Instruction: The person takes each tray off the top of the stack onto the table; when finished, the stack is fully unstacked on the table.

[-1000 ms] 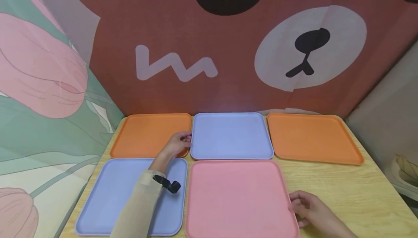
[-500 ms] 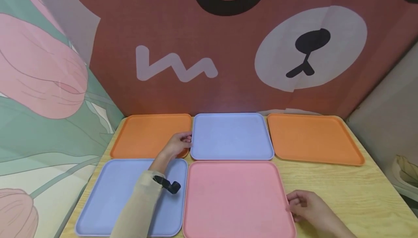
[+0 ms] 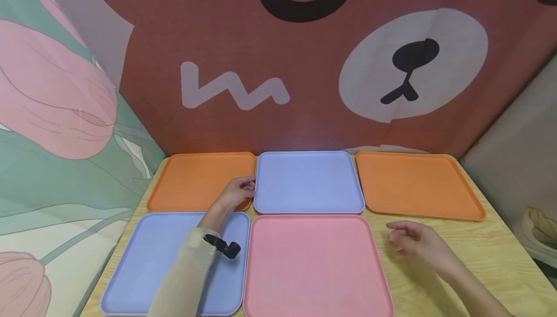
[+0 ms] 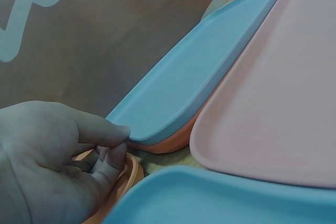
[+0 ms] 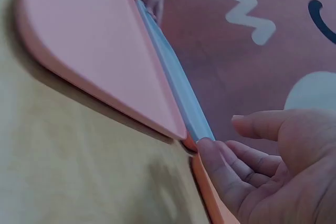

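Observation:
My left hand [image 3: 232, 194] is at the left edge of the back middle blue tray [image 3: 310, 181]. In the left wrist view its fingertips grip that tray's near corner, and the other fingers curl underneath. That blue tray rests on an orange tray [image 4: 176, 142], whose rim shows beneath it. Over the wood to the right of the pink tray [image 3: 315, 264], my right hand [image 3: 424, 247] hangs apart from the trays with loosely bent fingers, holding nothing. The pink tray lies flat directly in front of the blue one.
An orange tray [image 3: 196, 177] lies at the back left and another orange tray [image 3: 417, 184] at the back right. A second blue tray [image 3: 143, 259] sits under my left forearm. Bare wooden tabletop [image 3: 470, 254] shows at front right. A printed cloth [image 3: 304, 123] stands behind.
The pink tray has slid slightly left, up close to the front blue tray. My right hand has let go of its right edge and moved up and away. The left hand stays put.

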`<state>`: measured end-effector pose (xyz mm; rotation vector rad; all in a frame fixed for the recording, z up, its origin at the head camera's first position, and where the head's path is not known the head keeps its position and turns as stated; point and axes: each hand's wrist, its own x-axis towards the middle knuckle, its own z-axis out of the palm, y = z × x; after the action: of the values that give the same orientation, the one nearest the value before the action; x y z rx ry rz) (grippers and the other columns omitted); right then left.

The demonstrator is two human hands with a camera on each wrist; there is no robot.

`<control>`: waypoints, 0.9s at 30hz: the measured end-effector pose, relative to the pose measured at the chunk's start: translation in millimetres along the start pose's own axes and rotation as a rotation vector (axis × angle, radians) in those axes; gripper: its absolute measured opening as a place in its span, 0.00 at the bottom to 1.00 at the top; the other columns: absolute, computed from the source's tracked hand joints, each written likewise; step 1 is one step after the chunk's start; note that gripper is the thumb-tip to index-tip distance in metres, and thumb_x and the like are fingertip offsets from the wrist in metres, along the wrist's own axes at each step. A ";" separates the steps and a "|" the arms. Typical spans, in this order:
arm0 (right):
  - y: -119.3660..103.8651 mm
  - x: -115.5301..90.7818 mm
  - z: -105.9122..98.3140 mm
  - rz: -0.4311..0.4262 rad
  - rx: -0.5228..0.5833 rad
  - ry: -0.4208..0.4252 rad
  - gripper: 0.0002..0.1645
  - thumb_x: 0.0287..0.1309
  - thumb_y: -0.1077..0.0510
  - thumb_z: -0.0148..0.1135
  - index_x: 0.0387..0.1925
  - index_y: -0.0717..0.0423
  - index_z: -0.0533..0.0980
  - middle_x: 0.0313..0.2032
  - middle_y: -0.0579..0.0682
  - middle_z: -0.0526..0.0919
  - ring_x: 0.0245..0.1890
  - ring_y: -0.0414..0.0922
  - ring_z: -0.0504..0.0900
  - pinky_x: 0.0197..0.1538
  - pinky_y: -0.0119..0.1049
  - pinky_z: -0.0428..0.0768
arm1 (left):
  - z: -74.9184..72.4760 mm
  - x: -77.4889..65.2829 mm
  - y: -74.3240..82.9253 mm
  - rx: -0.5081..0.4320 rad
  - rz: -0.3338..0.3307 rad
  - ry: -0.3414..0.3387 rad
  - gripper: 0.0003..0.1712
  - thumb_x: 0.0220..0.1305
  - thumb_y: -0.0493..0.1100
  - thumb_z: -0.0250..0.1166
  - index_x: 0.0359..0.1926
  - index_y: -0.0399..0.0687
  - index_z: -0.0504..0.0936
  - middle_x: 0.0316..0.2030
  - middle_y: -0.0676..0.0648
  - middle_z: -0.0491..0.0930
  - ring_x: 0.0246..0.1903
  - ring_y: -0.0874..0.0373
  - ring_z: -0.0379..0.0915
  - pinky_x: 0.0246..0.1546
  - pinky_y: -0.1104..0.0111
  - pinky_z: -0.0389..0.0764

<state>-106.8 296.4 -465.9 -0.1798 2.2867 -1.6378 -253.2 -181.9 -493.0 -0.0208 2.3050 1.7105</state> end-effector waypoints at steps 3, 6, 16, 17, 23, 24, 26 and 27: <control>-2.3 14.4 -8.2 -0.013 0.001 0.046 0.30 0.74 0.61 0.57 0.64 0.83 0.64 0.47 0.62 0.84 0.41 0.45 0.87 0.43 0.44 0.87 | -0.1 0.1 -0.4 0.001 -0.011 0.002 0.30 0.67 0.27 0.63 0.69 0.32 0.72 0.45 0.42 0.75 0.45 0.53 0.71 0.44 0.75 0.77; -4.5 30.2 -14.1 -0.015 -0.014 0.074 0.32 0.75 0.59 0.57 0.66 0.81 0.64 0.51 0.68 0.82 0.42 0.46 0.87 0.44 0.44 0.87 | 0.1 0.2 -0.3 0.002 -0.009 -0.003 0.29 0.67 0.27 0.63 0.69 0.32 0.72 0.44 0.43 0.74 0.44 0.54 0.70 0.43 0.75 0.76; -7.5 79.9 -12.9 0.044 -0.062 0.083 0.34 0.74 0.55 0.58 0.69 0.77 0.64 0.60 0.73 0.76 0.49 0.47 0.87 0.49 0.40 0.86 | -2.1 -1.0 1.2 0.035 -0.027 -0.025 0.29 0.68 0.28 0.63 0.69 0.32 0.71 0.44 0.42 0.73 0.45 0.52 0.70 0.43 0.72 0.75; -6.9 83.0 -12.0 0.042 -0.063 0.082 0.34 0.74 0.56 0.58 0.68 0.78 0.64 0.59 0.73 0.77 0.49 0.48 0.87 0.49 0.40 0.86 | -2.4 -1.0 1.3 0.035 -0.034 -0.027 0.30 0.68 0.29 0.63 0.70 0.33 0.71 0.44 0.42 0.73 0.45 0.51 0.71 0.44 0.72 0.75; -5.8 95.7 -6.1 0.031 -0.031 0.060 0.33 0.73 0.60 0.59 0.66 0.82 0.63 0.58 0.76 0.76 0.46 0.49 0.87 0.49 0.41 0.86 | -4.5 -1.2 1.2 0.044 -0.032 -0.034 0.30 0.69 0.29 0.63 0.70 0.33 0.70 0.43 0.42 0.73 0.45 0.52 0.70 0.44 0.72 0.75; -6.4 96.8 -4.8 0.032 -0.030 0.057 0.33 0.73 0.61 0.59 0.66 0.83 0.63 0.58 0.77 0.75 0.46 0.48 0.87 0.48 0.41 0.86 | -4.6 -1.0 1.1 0.042 -0.030 -0.034 0.30 0.69 0.29 0.63 0.70 0.33 0.70 0.43 0.43 0.73 0.45 0.52 0.70 0.43 0.72 0.75; -8.2 98.5 -1.9 0.034 -0.039 0.053 0.32 0.73 0.62 0.59 0.65 0.84 0.63 0.59 0.78 0.74 0.46 0.49 0.87 0.48 0.41 0.86 | -4.8 -1.0 1.1 0.041 -0.025 -0.038 0.29 0.68 0.29 0.63 0.70 0.32 0.71 0.42 0.43 0.73 0.44 0.52 0.70 0.42 0.72 0.75; -9.7 99.4 -0.1 0.036 -0.043 0.054 0.31 0.72 0.62 0.59 0.65 0.84 0.63 0.59 0.78 0.74 0.46 0.50 0.87 0.48 0.41 0.86 | -4.8 -1.0 1.2 0.043 -0.024 -0.039 0.29 0.68 0.29 0.63 0.70 0.32 0.71 0.42 0.43 0.73 0.44 0.53 0.70 0.42 0.72 0.75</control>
<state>-201.1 264.9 -475.2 -0.1050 2.3526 -1.5951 -253.5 -186.2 -490.4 -0.0072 2.3034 1.6348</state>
